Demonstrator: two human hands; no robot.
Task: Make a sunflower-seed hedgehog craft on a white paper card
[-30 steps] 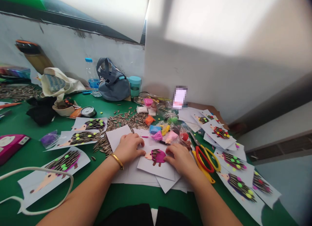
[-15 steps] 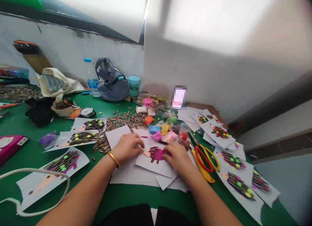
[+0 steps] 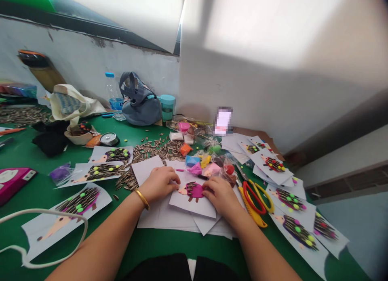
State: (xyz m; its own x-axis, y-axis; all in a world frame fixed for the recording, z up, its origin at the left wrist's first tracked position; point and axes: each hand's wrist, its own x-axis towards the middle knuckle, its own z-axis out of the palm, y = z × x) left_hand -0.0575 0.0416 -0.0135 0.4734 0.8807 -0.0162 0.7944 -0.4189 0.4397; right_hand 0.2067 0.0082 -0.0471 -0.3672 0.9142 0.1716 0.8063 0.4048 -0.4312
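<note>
A white card [image 3: 194, 207] lies on loose white sheets in front of me. It bears a purple clay hedgehog [image 3: 196, 190] with a few seeds pressed in near its head. My left hand [image 3: 161, 181], with a gold bangle at the wrist, rests at the card's left edge, its fingers curled near the hedgehog's snout. At the hedgehog's right side, my right hand [image 3: 220, 194] touches the purple body with its fingertips. Whatever either hand pinches is too small to make out. A pile of striped seeds [image 3: 160, 149] is spread behind my left hand.
Scissors [image 3: 256, 196] with red and yellow handles lie right of my right hand. Finished hedgehog cards [image 3: 292, 198] overlap at the right; others [image 3: 77, 204] lie left, near a white cable [image 3: 45, 211]. Bagged coloured clay [image 3: 194, 162] sits behind the card.
The view has shifted very slightly. Both hands stay at the card in nearly the same pose.
</note>
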